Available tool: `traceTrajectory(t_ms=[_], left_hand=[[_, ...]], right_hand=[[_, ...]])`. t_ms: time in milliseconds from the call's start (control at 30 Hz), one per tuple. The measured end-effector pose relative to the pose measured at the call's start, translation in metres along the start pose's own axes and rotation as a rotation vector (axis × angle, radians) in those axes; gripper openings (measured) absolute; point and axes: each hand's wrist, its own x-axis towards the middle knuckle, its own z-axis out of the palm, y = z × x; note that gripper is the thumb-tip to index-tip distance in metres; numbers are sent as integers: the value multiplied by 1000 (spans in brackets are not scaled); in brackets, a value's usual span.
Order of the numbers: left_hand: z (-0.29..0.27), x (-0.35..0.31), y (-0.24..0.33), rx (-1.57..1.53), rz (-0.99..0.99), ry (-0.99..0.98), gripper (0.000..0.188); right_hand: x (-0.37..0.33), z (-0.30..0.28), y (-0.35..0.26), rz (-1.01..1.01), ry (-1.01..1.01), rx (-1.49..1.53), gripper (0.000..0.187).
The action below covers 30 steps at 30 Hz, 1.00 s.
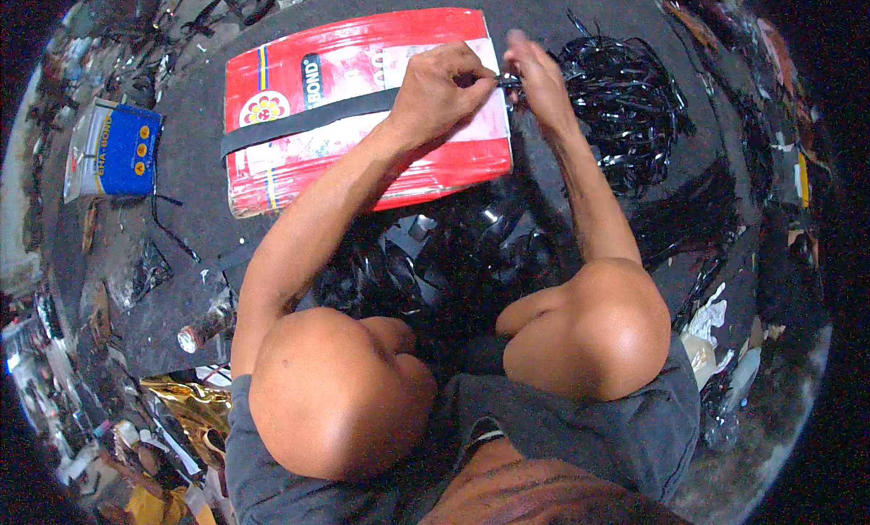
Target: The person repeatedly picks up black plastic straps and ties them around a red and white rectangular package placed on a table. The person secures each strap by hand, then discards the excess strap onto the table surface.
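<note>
A flat red and white sheet-metal piece, with printed stripes and a flower mark, lies in front of me. A dark band runs across it from its left edge. Over its right part, my left hand is closed in a pinch on a thin black strip at the piece's right edge. Close beside that strip is my right hand, its fingers raised and smeared by motion. Whether it grips the strip I cannot tell. Just right of it lies a tangled heap of glossy black strips.
More shiny black strips lie between my knees and the red piece. A blue and white can stands at the left. Near my left knee are a small cylindrical object and gold foil. Scraps litter the right side.
</note>
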Motion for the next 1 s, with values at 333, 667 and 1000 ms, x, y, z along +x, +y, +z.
traceTrajectory(t_ms=[333,667,1000], left_hand=[[-9,-2,5,46,-42,-40,9],[-2,1,5,4,21,-11,12],[-2,1,4,-28,-24,-26,11]], right_hand=[[12,8,80,-150,226,-550,29],[10,-59,141,-89,393,-643,35],[21,12,56,-416,206,-347,27]])
